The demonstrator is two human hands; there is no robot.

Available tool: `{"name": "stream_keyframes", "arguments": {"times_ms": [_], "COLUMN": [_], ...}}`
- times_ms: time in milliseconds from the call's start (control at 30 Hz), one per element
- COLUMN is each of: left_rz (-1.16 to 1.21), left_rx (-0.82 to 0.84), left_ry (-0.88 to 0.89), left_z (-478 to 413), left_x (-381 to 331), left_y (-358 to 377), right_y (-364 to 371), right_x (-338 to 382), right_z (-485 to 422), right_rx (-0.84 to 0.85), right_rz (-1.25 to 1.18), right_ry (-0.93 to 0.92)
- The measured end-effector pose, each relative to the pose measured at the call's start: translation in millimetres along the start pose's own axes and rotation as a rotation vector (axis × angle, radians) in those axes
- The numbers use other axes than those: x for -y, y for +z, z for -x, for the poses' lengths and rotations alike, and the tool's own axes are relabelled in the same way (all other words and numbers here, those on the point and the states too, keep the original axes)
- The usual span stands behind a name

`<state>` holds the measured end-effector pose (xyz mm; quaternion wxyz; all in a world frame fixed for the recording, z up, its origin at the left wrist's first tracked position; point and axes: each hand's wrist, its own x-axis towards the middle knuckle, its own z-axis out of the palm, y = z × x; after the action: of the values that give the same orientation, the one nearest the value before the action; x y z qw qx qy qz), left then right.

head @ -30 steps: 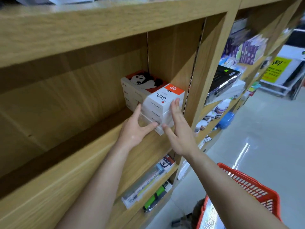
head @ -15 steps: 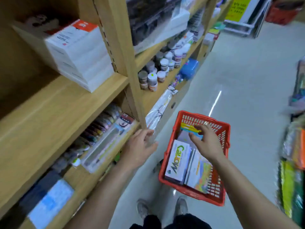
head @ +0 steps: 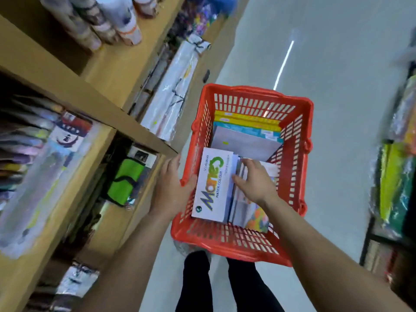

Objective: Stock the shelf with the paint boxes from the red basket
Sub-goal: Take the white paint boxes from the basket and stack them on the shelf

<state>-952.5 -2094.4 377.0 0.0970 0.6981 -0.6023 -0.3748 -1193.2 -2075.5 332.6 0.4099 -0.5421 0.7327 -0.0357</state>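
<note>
The red basket (head: pixel 227 240) stands on the floor in front of me, holding several paint boxes on edge. A white "Maries Water Colour" box (head: pixel 210 190) leans at its left side. Grey, teal and yellow boxes (head: pixel 244 140) lie toward its far end. My right hand (head: pixel 255 183) is inside the basket, fingers curled over the top edge of the thin boxes beside the white one, thumb against the white box's edge. My left hand (head: pixel 168 188) rests flat against the outside of the basket's left rim, fingers extended. The shelf with the stocked boxes is out of view.
Wooden shelving (head: pixel 108 95) runs along the left with paint bottles (head: pixel 121 21), wrapped paper rolls (head: pixel 171 91), a green pouch (head: pixel 125 181) and marker packs (head: pixel 33 154). A rack of coloured paper (head: pixel 396 176) stands at the right. My legs (head: pixel 225 287) are below the basket, pale floor (head: pixel 337 109) beyond.
Both hands left the stacked boxes on the shelf and dropped to the basket. My view tilted down. The right hand came from the far boxes to the near ones; the left reached the rim.
</note>
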Motion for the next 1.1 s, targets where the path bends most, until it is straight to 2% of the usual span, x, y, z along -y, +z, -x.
{"name": "stream_keyframes", "arguments": {"times_ms": [133, 400, 667, 1100], "left_rz": [0.101, 0.226, 0.27, 0.274], "left_rx": [-0.006, -0.056, -0.034, -0.027], "left_ry": [0.017, 0.083, 0.033, -0.022], "left_z": [-34.5, -42.0, -40.1, -39.0], "left_x": [11.5, 28.8, 26.1, 25.5], "left_y": [21.6, 46.2, 44.5, 47.1], "right_y": [9.8, 24.9, 25.8, 17.9], "right_x": [4.1, -13.6, -17.3, -6.4], "right_z": [-69.4, -132.3, -135.0, -132.2], "right_rx": [-0.013, 0.223, 0.214, 0.31], "right_rz": [0.026, 0.081, 0.105, 0.07], "right_ry": [-0.067, 0.007, -0.081, -0.181]}}
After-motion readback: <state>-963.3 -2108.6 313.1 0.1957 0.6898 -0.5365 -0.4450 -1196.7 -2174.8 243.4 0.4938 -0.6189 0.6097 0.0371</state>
